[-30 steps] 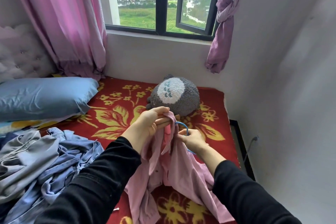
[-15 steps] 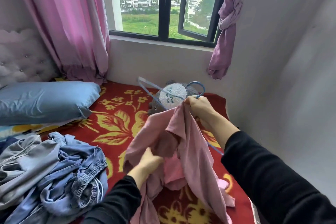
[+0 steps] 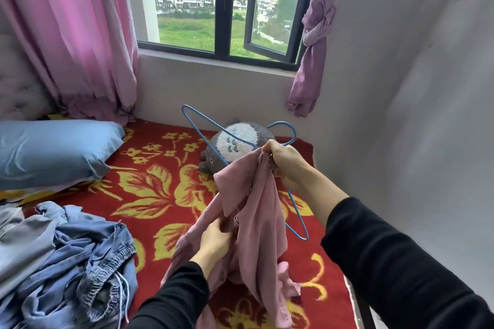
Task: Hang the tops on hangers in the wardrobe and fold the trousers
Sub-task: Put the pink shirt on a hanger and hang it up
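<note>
Long black sleeves [image 3: 401,262], plain, wrist-length.

Plush toy [image 3: 235,141] behind hanger [image 3: 203,131], clothes pile [image 3: 66,262] left

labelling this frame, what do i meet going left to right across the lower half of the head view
pile of blue clothes → left hand gripping the pink top → right hand gripping the blue hanger

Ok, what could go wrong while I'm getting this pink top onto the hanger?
Both ends of the blue hanger stick out bare, so the pink top, bunched under the right hand, could slide off. The left hand, gripping it low, could pull it free. The hanger's far end reaches over the plush toy and might snag.
</note>
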### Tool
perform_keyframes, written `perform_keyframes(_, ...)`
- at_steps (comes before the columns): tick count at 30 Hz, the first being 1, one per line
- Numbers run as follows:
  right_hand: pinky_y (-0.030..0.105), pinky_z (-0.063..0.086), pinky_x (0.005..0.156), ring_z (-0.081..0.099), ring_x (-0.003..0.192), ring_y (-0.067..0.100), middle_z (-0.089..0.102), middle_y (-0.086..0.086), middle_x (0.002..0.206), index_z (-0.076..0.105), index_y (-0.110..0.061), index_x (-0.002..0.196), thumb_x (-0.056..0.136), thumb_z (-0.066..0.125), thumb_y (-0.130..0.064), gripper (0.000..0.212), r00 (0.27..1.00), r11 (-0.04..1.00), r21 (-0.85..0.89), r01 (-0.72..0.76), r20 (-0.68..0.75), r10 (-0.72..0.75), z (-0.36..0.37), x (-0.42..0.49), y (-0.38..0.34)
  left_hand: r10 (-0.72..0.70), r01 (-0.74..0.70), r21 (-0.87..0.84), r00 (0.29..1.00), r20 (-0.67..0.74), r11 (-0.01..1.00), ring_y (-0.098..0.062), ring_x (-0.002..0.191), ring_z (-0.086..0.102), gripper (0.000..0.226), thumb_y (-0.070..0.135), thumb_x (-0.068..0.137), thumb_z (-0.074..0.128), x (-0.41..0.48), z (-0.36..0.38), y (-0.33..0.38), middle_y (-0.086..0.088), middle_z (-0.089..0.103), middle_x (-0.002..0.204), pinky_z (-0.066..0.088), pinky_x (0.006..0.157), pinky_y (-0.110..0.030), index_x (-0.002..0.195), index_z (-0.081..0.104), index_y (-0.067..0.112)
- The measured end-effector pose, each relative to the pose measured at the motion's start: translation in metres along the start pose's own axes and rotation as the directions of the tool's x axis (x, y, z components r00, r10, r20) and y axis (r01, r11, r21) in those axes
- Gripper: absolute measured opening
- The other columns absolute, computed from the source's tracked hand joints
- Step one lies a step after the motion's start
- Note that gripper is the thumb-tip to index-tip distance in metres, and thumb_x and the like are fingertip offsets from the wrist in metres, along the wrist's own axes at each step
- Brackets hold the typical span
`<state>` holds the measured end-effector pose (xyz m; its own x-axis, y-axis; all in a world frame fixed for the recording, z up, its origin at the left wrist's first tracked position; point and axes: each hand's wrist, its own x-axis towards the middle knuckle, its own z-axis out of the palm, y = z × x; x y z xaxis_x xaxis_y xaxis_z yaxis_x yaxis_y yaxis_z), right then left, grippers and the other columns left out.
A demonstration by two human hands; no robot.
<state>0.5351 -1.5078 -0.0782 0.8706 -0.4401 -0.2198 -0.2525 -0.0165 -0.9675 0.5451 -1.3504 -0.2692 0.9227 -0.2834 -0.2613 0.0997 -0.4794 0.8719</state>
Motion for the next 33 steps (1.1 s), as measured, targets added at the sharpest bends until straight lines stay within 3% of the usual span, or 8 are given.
perform_keyframes(3, 0.023, 0.034, 0.045, 0.044, 0.038, 0.01, 0.054, -0.001, 0.045, 0.06, -0.015, 0.039, 0.08, 0.051, -0.015, 0.042, 0.999, 0.986, 0.164, -0.025, -0.017, 0.028, -0.011, -0.001, -0.003, -0.052, 0.053, 0.084, 0.999, -0.014, 0.995, -0.02, 0.094, 0.064, 0.035, 0.018, 0.084, 0.061, 0.009, 0.006, -0.003, -0.001, 0.069, 0.104, 0.048, 0.078, -0.027, 0.119, 0.063, 0.02)
perform_keyframes(8, 0.031, 0.04, 0.062, 0.048, 0.057, 0.017, 0.053, 0.004, 0.062, 0.06, -0.009, 0.075, 0.068, 0.055, -0.021, 0.015, 0.998, 0.958, 0.283, -0.041, -0.03, 0.051, -0.028, -0.003, -0.005, -0.111, 0.11, 0.087, 0.994, 0.001, 0.99, -0.027, 0.103, 0.064, 0.025, 0.015, 0.089, 0.062, 0.021, 0.023, -0.007, -0.009, 0.068, 0.11, 0.043, 0.075, -0.021, 0.113, 0.066, 0.011)
perform_keyframes(11, 0.02, 0.036, 0.043, 0.044, 0.042, 0.009, 0.049, -0.005, 0.049, 0.058, -0.013, 0.07, 0.08, 0.051, -0.022, 0.015, 0.995, 0.979, 0.201, -0.022, -0.086, 0.04, -0.046, 0.001, 0.001, -0.046, 0.046, 0.002, 0.997, 0.063, 0.999, -0.018, 0.074, 0.066, 0.019, 0.02, 0.096, 0.049, 0.019, 0.018, -0.002, -0.004, 0.067, 0.083, 0.047, 0.058, -0.018, 0.084, 0.064, 0.018)
perform_keyframes(15, 0.028, 0.033, 0.052, 0.042, 0.055, 0.013, 0.047, -0.002, 0.061, 0.052, -0.015, 0.065, 0.086, 0.047, -0.02, 0.022, 0.941, 0.996, -0.088, 0.012, -0.335, -0.041, -0.073, 0.017, 0.025, 0.058, -0.035, -0.218, 0.993, 0.098, 0.975, -0.006, 0.059, 0.058, 0.03, 0.026, 0.101, 0.046, 0.01, -0.032, 0.025, 0.003, 0.064, 0.07, 0.043, 0.048, -0.012, 0.078, 0.062, 0.015)
perform_keyframes(19, 0.033, 0.041, 0.07, 0.049, 0.073, 0.022, 0.05, 0.008, 0.077, 0.052, -0.008, 0.069, 0.091, 0.043, -0.017, 0.025, 0.886, 0.976, -0.216, -0.031, -0.459, -0.073, -0.096, 0.039, 0.058, -0.028, 0.407, -0.66, 0.862, 0.505, 0.631, -0.016, 0.059, 0.069, 0.032, 0.028, 0.094, 0.054, 0.007, -0.109, 0.07, -0.008, 0.072, 0.073, 0.054, 0.049, -0.023, 0.083, 0.075, 0.006)
perform_keyframes(23, 0.043, 0.041, 0.102, 0.056, 0.11, 0.038, 0.058, 0.016, 0.101, 0.062, 0.006, 0.109, 0.093, 0.042, -0.022, 0.038, 0.838, 0.953, -0.256, -0.164, -0.545, -0.002, -0.105, 0.046, 0.075, -0.119, 0.228, -0.08, 0.74, 0.662, 0.97, -0.021, 0.077, 0.066, 0.047, 0.001, 0.068, 0.078, 0.002, -0.154, 0.07, -0.014, 0.067, 0.094, 0.056, 0.06, -0.029, 0.11, 0.059, 0.006)
perform_keyframes(27, 0.046, 0.039, 0.103, 0.052, 0.116, 0.042, 0.06, 0.026, 0.121, 0.062, 0.005, 0.116, 0.093, 0.043, -0.024, 0.041, 0.865, 0.9, -0.377, -0.218, -0.501, 0.0, -0.095, 0.04, 0.083, -0.102, -0.003, 0.308, 0.94, 0.325, 0.951, -0.016, 0.062, 0.056, 0.012, 0.004, 0.081, 0.068, 0.0, -0.139, 0.057, -0.008, 0.06, 0.076, 0.044, 0.05, -0.024, 0.089, 0.06, 0.007)
perform_keyframes(33, 0.039, 0.045, 0.088, 0.055, 0.091, 0.027, 0.057, 0.012, 0.092, 0.064, -0.004, 0.102, 0.092, 0.049, -0.019, 0.024, 0.936, 0.897, -0.427, -0.112, -0.349, -0.049, -0.086, 0.034, 0.098, -0.129, 0.242, -0.258, 0.913, 0.387, 0.936, -0.025, 0.084, 0.07, 0.055, 0.05, 0.083, 0.059, -0.003, -0.136, 0.05, -0.017, 0.072, 0.096, 0.058, 0.071, -0.032, 0.106, 0.069, 0.001)
